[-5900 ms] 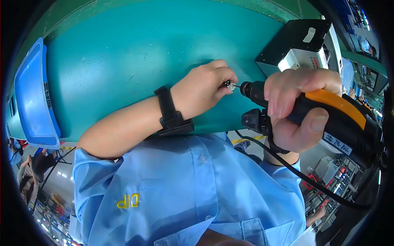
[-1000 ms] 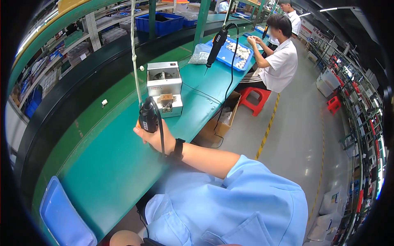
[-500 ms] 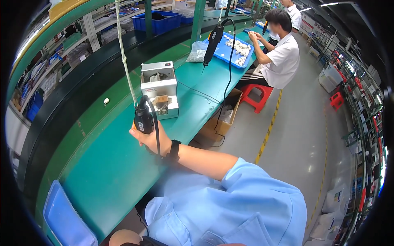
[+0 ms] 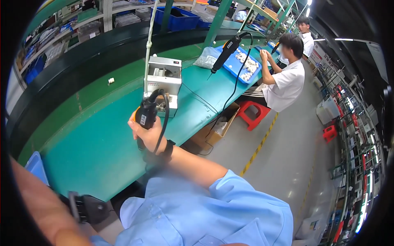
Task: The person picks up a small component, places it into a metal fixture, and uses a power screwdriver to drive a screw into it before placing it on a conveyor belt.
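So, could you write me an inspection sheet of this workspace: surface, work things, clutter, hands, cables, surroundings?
Surface: green table, bearing a silver machine.
Job's things: black-and-orange screwdriver, held.
Clutter: small white part on the strip beyond the table; clear bag beside a blue tray of white pieces.
Hands: right hand closed around the screwdriver; left hand not in view, only a blurred forearm.
Cables: black cable looping from the held screwdriver; thin cable across the table.
Surroundings: seated co-worker in white, red stool, cardboard box, hanging screwdriver.
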The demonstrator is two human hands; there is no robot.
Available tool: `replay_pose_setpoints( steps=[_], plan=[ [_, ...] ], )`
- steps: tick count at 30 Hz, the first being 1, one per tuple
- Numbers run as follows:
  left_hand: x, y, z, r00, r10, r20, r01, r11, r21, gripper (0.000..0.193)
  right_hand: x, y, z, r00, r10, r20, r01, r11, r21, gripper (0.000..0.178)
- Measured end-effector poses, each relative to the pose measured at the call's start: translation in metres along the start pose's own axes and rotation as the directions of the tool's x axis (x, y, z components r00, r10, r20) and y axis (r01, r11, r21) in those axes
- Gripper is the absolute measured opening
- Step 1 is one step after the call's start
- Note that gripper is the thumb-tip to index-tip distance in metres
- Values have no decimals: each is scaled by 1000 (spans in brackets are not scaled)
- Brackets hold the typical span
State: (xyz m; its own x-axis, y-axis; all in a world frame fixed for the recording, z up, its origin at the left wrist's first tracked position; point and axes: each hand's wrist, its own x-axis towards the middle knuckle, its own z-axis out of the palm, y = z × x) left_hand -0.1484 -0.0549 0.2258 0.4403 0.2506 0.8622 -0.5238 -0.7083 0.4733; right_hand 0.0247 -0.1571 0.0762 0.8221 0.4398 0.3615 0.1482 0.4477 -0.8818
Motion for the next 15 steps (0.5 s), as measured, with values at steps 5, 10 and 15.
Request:
replay_pose_setpoints(
  steps=[5,10,15],
  plan=[
    [2,3,21,999,-18,39,23,991,-133,63,5,3,-1,1000,4,20,-4,1000,22,11],
    [18,-3,40,994,27,103,1,964,-265,60,5,-9,-4,999,42,4,-42,999,-23,11],
    [54,-28,44,984,173,46,-153,945,-287,57,2,-11,1,999,29,37,-26,997,-73,8]
  ],
)
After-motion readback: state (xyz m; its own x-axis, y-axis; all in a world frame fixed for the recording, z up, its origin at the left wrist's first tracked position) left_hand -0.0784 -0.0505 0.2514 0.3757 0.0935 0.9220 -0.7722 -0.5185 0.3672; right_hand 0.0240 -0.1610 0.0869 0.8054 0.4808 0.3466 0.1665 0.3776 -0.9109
